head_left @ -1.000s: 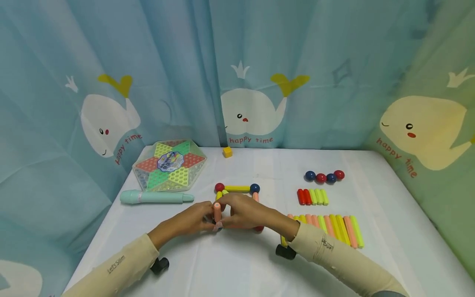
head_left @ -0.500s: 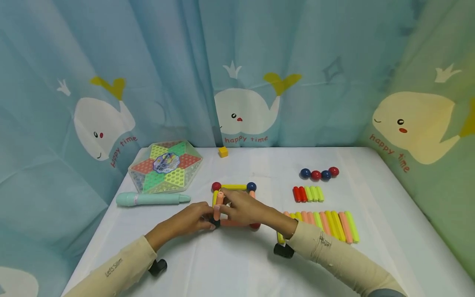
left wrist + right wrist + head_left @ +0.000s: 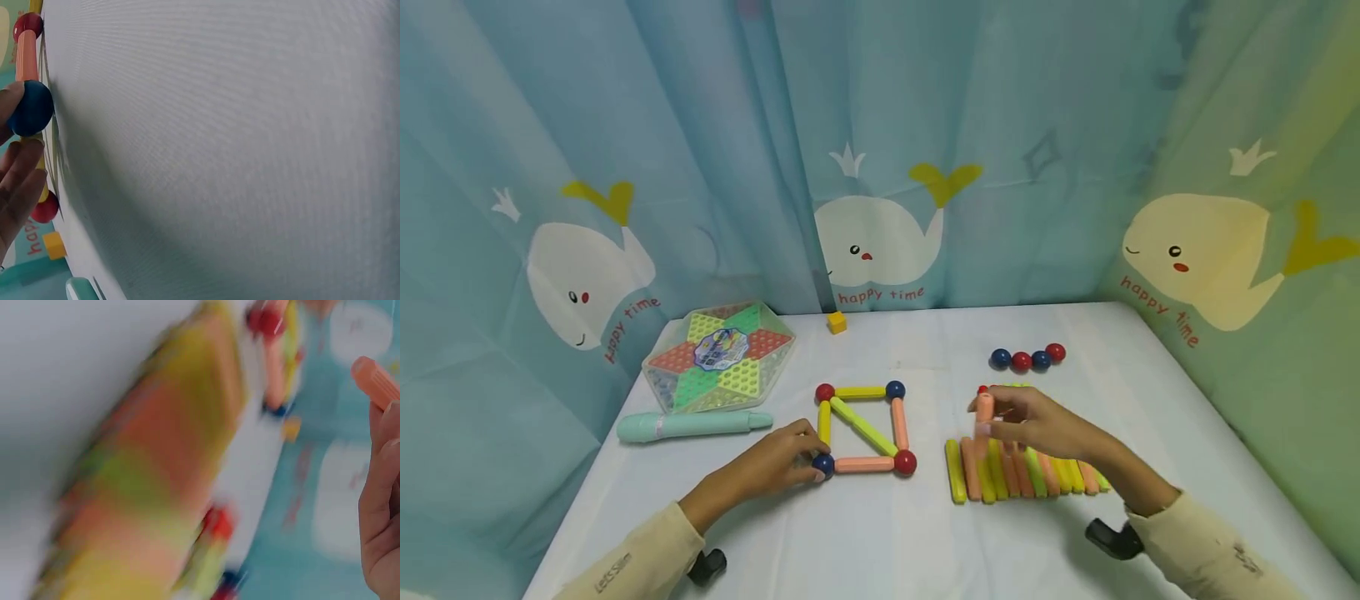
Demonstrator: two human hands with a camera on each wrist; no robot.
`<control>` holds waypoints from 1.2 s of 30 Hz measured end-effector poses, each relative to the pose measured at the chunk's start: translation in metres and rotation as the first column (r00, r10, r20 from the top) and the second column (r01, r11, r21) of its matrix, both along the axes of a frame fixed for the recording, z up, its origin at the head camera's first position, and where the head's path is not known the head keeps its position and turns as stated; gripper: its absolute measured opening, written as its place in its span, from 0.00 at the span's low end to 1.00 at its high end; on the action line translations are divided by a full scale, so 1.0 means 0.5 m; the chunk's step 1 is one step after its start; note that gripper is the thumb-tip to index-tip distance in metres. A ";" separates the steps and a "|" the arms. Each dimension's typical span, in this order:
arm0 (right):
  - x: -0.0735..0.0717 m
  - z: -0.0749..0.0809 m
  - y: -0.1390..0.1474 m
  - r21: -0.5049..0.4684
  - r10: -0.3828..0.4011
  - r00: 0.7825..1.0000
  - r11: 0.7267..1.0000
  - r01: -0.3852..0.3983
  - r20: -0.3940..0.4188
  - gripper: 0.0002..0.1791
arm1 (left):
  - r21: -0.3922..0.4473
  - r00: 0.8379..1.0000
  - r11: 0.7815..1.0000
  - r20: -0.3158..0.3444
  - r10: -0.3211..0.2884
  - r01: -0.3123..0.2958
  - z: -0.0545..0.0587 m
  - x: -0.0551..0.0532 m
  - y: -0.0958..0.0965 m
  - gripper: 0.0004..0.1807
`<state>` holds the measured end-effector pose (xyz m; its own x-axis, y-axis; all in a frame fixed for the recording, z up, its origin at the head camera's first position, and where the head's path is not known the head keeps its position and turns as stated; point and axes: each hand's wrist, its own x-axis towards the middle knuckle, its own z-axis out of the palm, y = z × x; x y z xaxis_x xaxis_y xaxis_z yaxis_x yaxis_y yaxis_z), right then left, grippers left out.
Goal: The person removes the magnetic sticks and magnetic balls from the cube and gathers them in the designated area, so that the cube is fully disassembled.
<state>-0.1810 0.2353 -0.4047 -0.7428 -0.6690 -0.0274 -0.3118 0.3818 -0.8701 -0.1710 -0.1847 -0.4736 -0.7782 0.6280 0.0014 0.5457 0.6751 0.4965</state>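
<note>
My left hand [image 3: 778,462] pinches a blue ball [image 3: 823,466] at the near left corner of a flat square of sticks and balls. In the left wrist view, thumb and fingertips lie on either side of that ball [image 3: 32,108]. Two yellow sticks, two salmon ones and a green diagonal stick [image 3: 863,427] make up the frame, with red balls [image 3: 905,462] at two corners and another blue ball [image 3: 895,390] at the far right. My right hand [image 3: 1048,425] holds a salmon stick [image 3: 984,410] upright by thumb and fingers, over a row of loose sticks [image 3: 1000,479].
Red and blue balls [image 3: 1021,361] line up at the back right, with short red and green sticks partly behind my right hand. At the left lie a star-patterned game board [image 3: 721,354] and a mint tube [image 3: 696,426]. A yellow cube [image 3: 837,322] stands near the curtain.
My right hand has carried the salmon stick from the near left corner of the square rightward over the stick row. My left hand stays at the blue ball. The head view has shifted slightly.
</note>
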 end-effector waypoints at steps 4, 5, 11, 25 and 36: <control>0.015 -0.015 0.129 0.052 -0.128 0.992 0.990 0.128 0.003 0.19 | 0.024 1.000 1.000 0.002 -0.008 0.008 -0.003 0.009 -0.003 0.17; 0.018 -0.019 0.156 0.073 -0.160 0.987 0.984 0.160 -0.001 0.21 | 0.023 1.000 1.000 0.007 -0.010 0.010 -0.004 0.010 -0.005 0.17; 0.033 -0.050 0.274 0.172 -0.311 0.946 0.931 0.323 -0.095 0.26 | -0.013 0.999 0.998 -0.004 -0.054 0.054 -0.002 0.008 -0.008 0.17; 0.020 -0.108 0.338 0.336 -0.268 0.956 0.895 0.293 -0.120 0.24 | -0.034 0.998 0.997 0.007 -0.066 0.067 0.001 -0.005 -0.003 0.15; 0.029 -0.100 0.332 0.407 -0.301 0.948 0.857 0.317 -0.104 0.23 | -0.009 0.997 0.997 0.028 -0.077 0.077 0.001 -0.009 -0.001 0.14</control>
